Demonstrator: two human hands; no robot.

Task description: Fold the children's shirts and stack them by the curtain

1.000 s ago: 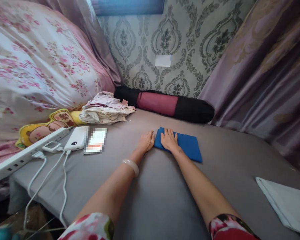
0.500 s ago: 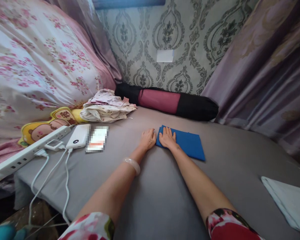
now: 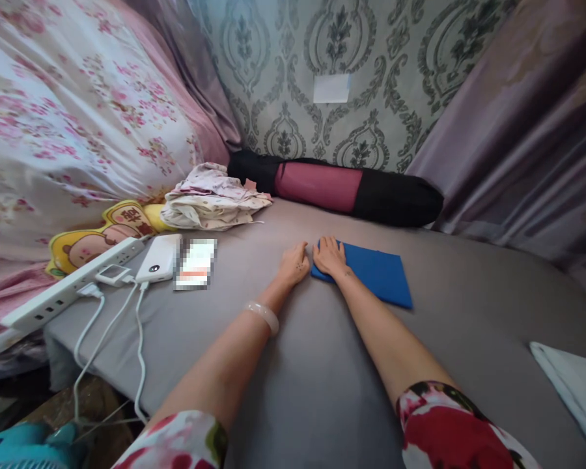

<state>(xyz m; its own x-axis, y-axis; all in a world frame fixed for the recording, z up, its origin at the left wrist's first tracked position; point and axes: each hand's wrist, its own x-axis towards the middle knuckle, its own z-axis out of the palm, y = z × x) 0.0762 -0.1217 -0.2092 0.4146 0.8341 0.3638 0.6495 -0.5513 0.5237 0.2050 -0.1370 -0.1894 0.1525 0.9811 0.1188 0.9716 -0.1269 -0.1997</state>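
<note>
A folded blue cloth (image 3: pixel 383 270) lies flat on the grey bed sheet ahead of me. On its left end rests my right hand (image 3: pixel 329 256), palm down, with the fingers stretched out over the fabric. My left hand (image 3: pixel 293 264) is just left of the cloth, a small gap apart from it, low over the sheet. Its fingers are curled in and partly hidden behind the back of the hand, and nothing shows in them. A pale bangle (image 3: pixel 264 317) is on my left wrist.
To the left are a power strip (image 3: pixel 73 286) with cables, a white power bank (image 3: pixel 160 257) and a blurred phone (image 3: pixel 195 264). Crumpled clothing (image 3: pixel 215 198) and a black-and-maroon long bag (image 3: pixel 317 185) lie at the back. A folded pale cloth (image 3: pixel 571 384) is at right.
My left hand has curled its fingers and turned slightly beside the cloth. The right hand stays flat on the blue cloth, its fingers closer to the left edge. The camera view has shifted a little.
</note>
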